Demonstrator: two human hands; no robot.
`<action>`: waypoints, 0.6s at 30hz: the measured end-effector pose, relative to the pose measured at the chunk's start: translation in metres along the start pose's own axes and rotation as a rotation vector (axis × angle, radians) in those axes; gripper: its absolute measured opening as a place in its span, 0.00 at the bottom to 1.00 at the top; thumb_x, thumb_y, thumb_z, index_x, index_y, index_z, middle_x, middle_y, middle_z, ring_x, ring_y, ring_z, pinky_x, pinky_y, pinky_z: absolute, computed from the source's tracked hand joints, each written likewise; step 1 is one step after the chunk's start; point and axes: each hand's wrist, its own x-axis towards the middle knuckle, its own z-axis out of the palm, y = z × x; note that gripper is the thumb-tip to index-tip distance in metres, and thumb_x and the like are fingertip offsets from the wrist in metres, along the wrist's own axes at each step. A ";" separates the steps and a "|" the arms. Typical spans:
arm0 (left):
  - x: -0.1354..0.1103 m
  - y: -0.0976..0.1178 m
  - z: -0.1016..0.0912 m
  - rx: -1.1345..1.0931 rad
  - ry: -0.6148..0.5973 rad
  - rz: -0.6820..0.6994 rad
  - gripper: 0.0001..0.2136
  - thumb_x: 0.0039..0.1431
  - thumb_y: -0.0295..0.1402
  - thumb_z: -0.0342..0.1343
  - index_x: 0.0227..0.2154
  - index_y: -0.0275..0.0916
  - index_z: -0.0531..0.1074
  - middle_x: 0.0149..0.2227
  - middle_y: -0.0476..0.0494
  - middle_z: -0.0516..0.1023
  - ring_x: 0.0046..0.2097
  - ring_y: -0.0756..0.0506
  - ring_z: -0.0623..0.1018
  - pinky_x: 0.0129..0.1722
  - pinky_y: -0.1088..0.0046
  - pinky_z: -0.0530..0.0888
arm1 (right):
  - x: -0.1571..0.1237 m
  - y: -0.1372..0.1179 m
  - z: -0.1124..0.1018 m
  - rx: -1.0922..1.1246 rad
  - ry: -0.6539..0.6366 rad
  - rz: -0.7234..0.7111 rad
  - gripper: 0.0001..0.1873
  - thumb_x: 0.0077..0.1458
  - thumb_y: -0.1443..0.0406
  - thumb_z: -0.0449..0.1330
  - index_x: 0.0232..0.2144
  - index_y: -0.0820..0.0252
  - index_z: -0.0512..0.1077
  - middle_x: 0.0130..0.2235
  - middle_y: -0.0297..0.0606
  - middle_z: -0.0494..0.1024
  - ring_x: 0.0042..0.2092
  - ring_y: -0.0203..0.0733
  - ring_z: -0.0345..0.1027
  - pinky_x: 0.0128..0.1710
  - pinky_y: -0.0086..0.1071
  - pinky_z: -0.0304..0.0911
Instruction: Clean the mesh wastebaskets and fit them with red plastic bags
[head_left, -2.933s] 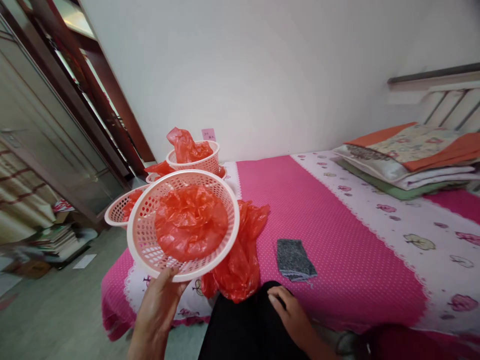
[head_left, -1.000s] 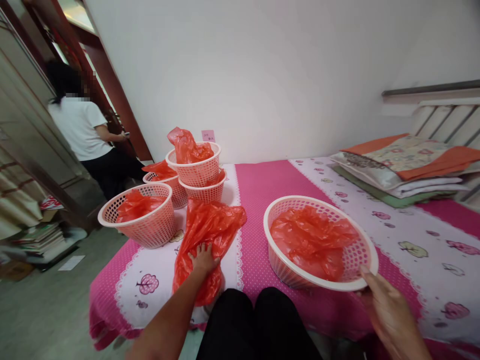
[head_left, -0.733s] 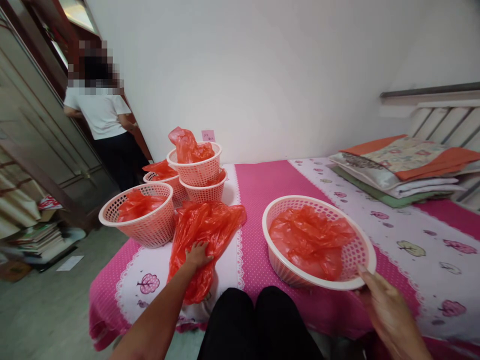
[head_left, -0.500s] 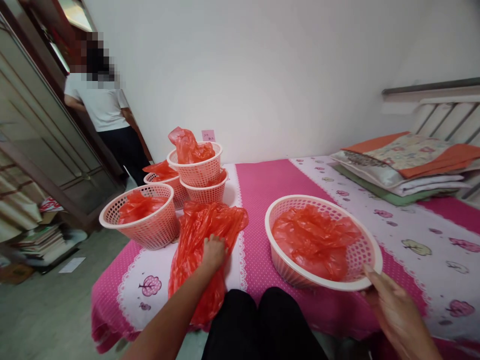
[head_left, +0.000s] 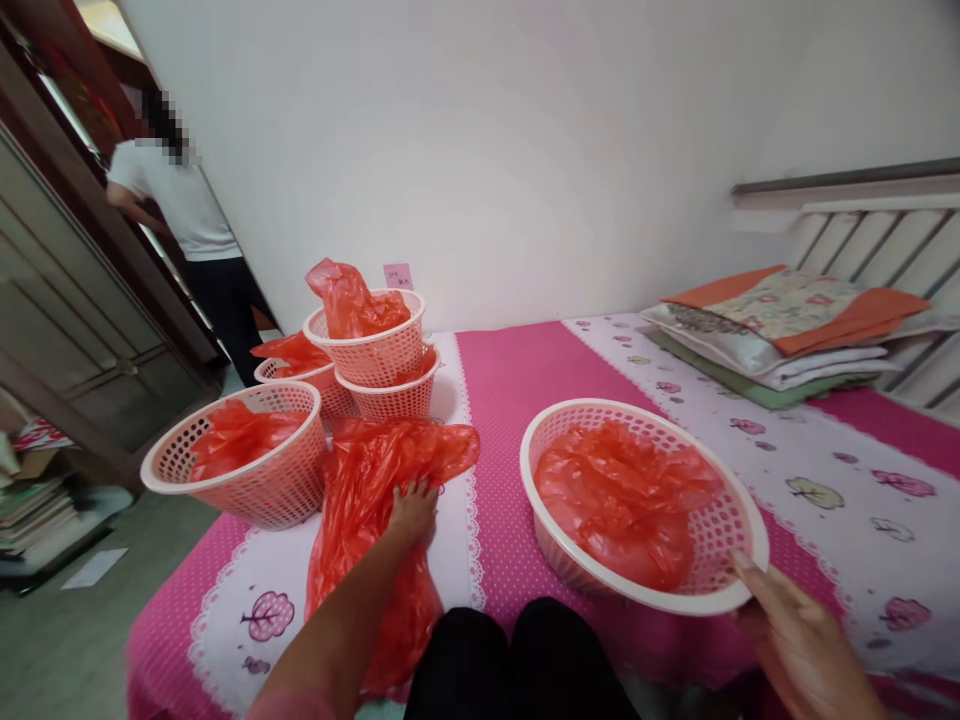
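My left hand (head_left: 414, 510) rests on a heap of red plastic bags (head_left: 352, 500) on the bed, its fingers spread over the plastic. Over to the right, my right hand (head_left: 784, 610) grips the rim of a pink plastic basket (head_left: 645, 595), thumb on the inner side and the other fingers mostly hidden below. Crumpled red plastic bags (head_left: 630, 490) lie inside this basket. Left of the heap stands another pink basket (head_left: 262, 490), also with red plastic in it. Behind it are stacked baskets (head_left: 382, 355) with red bags in them.
A pink and white patterned sheet (head_left: 510, 400) covers the bed. Folded bedding (head_left: 795, 320) lies at the right by the metal bed rail. A person in a white shirt (head_left: 176, 205) stands by the doorway. Books (head_left: 37, 520) are stacked on the left. My knees touch the bed's near side.
The view has shifted slightly to the right. My left hand's fingers look more spread on the red bags. My right hand still holds the basket rim. The person by the doorway has leaned or turned.
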 end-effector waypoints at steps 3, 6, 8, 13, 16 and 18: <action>0.001 -0.017 -0.010 0.033 0.031 -0.064 0.25 0.69 0.40 0.57 0.67 0.41 0.68 0.72 0.32 0.65 0.73 0.27 0.61 0.70 0.28 0.50 | -0.003 -0.007 0.007 0.042 -0.002 0.139 0.26 0.21 0.58 0.79 0.28 0.54 0.77 0.35 0.41 0.86 0.41 0.57 0.82 0.34 0.40 0.82; -0.009 -0.019 -0.018 0.028 0.086 -0.012 0.24 0.67 0.35 0.58 0.65 0.46 0.71 0.70 0.34 0.68 0.73 0.26 0.61 0.69 0.27 0.51 | -0.005 -0.009 0.009 0.042 0.010 0.154 0.25 0.22 0.58 0.79 0.27 0.54 0.77 0.34 0.40 0.86 0.43 0.57 0.82 0.35 0.38 0.82; -0.023 -0.013 -0.024 0.007 0.141 0.077 0.24 0.65 0.35 0.59 0.65 0.52 0.72 0.71 0.40 0.68 0.75 0.28 0.58 0.71 0.32 0.52 | -0.006 -0.009 0.008 0.043 0.015 0.154 0.25 0.20 0.59 0.79 0.27 0.53 0.77 0.34 0.39 0.86 0.44 0.58 0.81 0.35 0.38 0.81; -0.079 -0.011 -0.039 -0.044 0.368 0.147 0.23 0.73 0.37 0.47 0.67 0.50 0.68 0.72 0.45 0.67 0.75 0.36 0.58 0.74 0.44 0.53 | -0.007 -0.007 0.007 0.047 -0.006 0.132 0.23 0.22 0.61 0.78 0.26 0.52 0.76 0.33 0.39 0.86 0.44 0.58 0.82 0.34 0.38 0.82; -0.112 -0.033 -0.035 -0.144 0.752 -0.292 0.33 0.69 0.49 0.52 0.71 0.39 0.60 0.76 0.29 0.56 0.76 0.26 0.51 0.70 0.32 0.56 | -0.006 -0.005 0.007 0.042 -0.022 0.108 0.21 0.25 0.59 0.78 0.26 0.52 0.76 0.32 0.39 0.86 0.45 0.58 0.82 0.35 0.40 0.82; -0.122 -0.046 -0.024 -0.257 0.809 -0.597 0.49 0.60 0.61 0.56 0.75 0.33 0.50 0.73 0.16 0.56 0.73 0.18 0.56 0.61 0.24 0.63 | -0.005 -0.004 0.007 0.033 -0.041 0.098 0.20 0.28 0.58 0.77 0.26 0.51 0.75 0.32 0.40 0.86 0.45 0.59 0.82 0.37 0.42 0.83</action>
